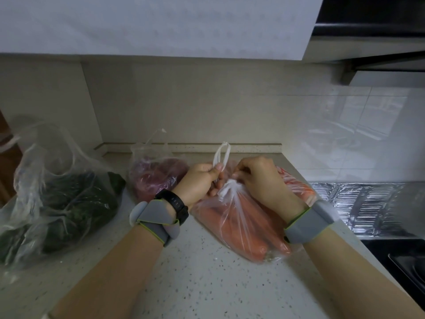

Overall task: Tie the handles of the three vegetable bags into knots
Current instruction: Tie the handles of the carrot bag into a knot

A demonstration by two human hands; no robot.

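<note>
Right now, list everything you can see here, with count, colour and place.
carrot bag: one, clear with orange carrots, countertop centre-right
handles: two, white, twisted together atop the carrot bag
purple vegetable bag: one, clear with purple contents, behind left hand
green vegetable bag: one, clear with dark greens, far left
countertop: one, speckled pale grey, under everything
foil sheet: one, silver, right
wall cabinet: one, white, overhead
watch: one, black, left wrist
wristbands: two, grey, one per wrist
left hand: one, pinching the handles
right hand: one, gripping the handles lower down

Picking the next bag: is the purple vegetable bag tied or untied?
Untied. The purple vegetable bag gapes at the mouth; its handle stands up loose, no knot showing.
</note>
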